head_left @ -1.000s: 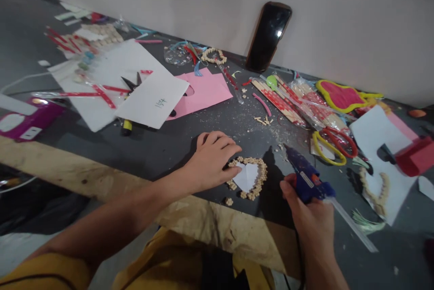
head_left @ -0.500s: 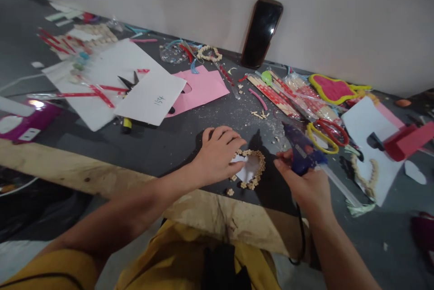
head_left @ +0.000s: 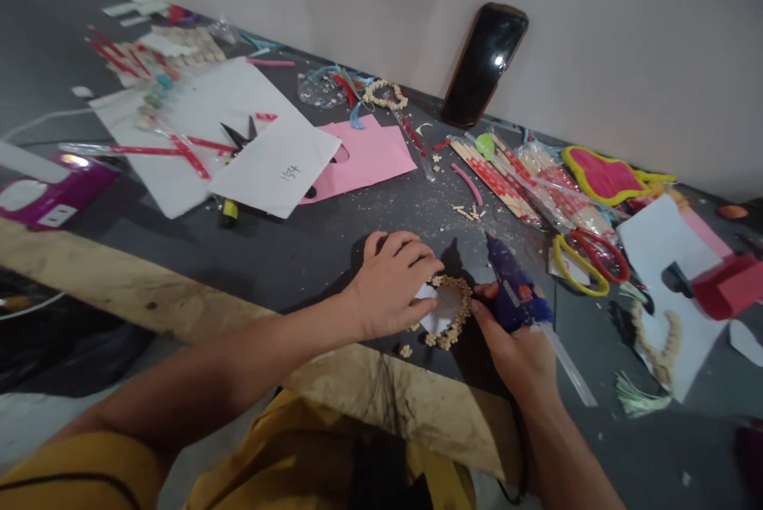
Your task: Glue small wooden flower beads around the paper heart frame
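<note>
In my right hand (head_left: 518, 347) is a blue hot glue gun (head_left: 513, 287), its nozzle pointing away from me and a clear glue stick (head_left: 569, 363) jutting from its back. My left hand (head_left: 396, 283) rests over the left side of a white heart-shaped piece (head_left: 439, 315), fingers apart and thumb across it; I cannot tell whether it presses down. Small wooden flower-shaped pieces (head_left: 462, 319) line the heart's right edge and parts of its top and bottom. One loose wooden flower piece (head_left: 406, 351) lies just below. My left hand hides the heart's left side.
A phone (head_left: 484, 63) leans on the wall. Red-and-yellow scissors (head_left: 590, 260), bundled wooden sticks (head_left: 494, 180) and a beaded loop (head_left: 659, 343) lie to the right. Pink paper (head_left: 373, 156), white sheets (head_left: 277, 168) and black pliers (head_left: 238, 137) lie to the left. A wooden strip (head_left: 393, 391) edges the table.
My right hand has brought the glue gun left, closer to the heart, with its nozzle lower in view. My left hand stays over the heart's left side. The view has shifted slightly.
</note>
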`<move>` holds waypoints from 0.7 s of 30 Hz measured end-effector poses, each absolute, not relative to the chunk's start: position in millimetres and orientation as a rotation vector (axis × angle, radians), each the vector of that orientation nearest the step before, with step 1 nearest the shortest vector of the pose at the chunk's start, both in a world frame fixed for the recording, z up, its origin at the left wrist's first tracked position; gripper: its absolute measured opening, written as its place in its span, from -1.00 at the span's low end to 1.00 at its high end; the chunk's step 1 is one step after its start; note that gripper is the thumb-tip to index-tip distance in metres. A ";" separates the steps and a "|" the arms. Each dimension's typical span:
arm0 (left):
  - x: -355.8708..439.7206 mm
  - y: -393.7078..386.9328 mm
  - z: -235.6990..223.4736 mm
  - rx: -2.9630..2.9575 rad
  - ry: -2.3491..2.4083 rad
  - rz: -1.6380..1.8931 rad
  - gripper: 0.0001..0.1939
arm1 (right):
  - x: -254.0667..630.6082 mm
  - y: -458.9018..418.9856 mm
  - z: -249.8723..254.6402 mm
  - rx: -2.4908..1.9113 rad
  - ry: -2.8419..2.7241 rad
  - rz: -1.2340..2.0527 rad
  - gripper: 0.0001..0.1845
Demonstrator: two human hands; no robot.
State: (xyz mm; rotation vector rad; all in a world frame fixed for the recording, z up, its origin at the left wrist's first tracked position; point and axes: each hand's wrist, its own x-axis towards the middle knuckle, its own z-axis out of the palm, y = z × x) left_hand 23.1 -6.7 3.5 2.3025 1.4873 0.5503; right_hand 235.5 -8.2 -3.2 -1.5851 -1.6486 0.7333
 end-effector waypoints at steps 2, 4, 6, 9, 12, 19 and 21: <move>22.7 -6.9 3.7 2.296 1.498 0.560 -0.67 | 237.4 -9.3 -6.1 -1.611 -1.635 0.759 -0.70; 22.1 -6.9 4.2 2.283 1.515 0.564 -0.70 | 239.4 -10.3 -8.7 -1.624 -1.641 0.772 -0.65; 21.6 -6.3 5.2 2.257 1.533 0.552 -0.72 | 240.3 -10.8 -9.7 -1.634 -1.655 0.761 -0.64; 21.3 -4.8 7.6 2.208 1.555 0.524 -0.78 | 238.9 -10.8 -8.4 -1.654 -1.659 0.726 -0.66; 21.5 -3.6 9.0 2.179 1.570 0.513 -0.84 | 236.7 -10.6 -7.0 -1.672 -1.655 0.707 -0.65; 24.2 -3.8 1.7 2.212 1.620 0.559 -0.84 | 236.9 -11.6 -8.4 -1.665 -1.672 0.695 -0.66; 25.8 -4.1 0.0 2.234 1.638 0.571 -0.83 | 237.1 -11.8 -8.6 -1.668 -1.679 0.684 -0.68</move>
